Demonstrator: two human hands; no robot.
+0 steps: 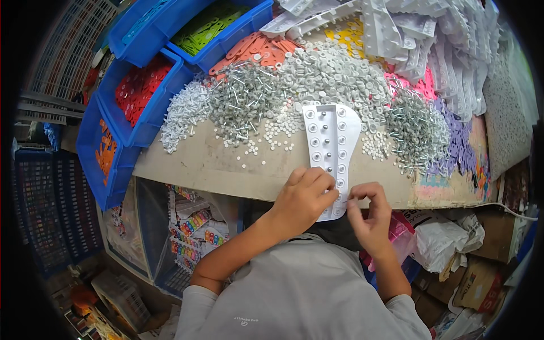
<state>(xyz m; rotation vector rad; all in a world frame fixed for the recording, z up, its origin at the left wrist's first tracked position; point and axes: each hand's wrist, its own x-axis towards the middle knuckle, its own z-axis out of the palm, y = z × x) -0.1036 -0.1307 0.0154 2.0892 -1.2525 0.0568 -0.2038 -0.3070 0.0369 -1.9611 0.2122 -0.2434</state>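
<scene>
A white plastic tapered frame (352, 127) lies on the table and juts over its near edge. Two rows of round white washers run along its sides, with small metal pins in the channel between. My left hand (306, 195) rests over the frame's near left side, its fingers curled and pressed together at the tips. Beside the near right edge is my right hand (371, 218), thumb and forefinger closed in a pinch. Whatever either hand's fingertips hold is too small or hidden to make out.
Past the frame spread piles of white washers (340, 76), nails with grey collars (243, 99), more nails (416, 127) and white pins (184, 113). Blue bins (161, 85) of coloured bars stand left. Purple bars (453, 139) and stacked white frames (453, 51) lie right.
</scene>
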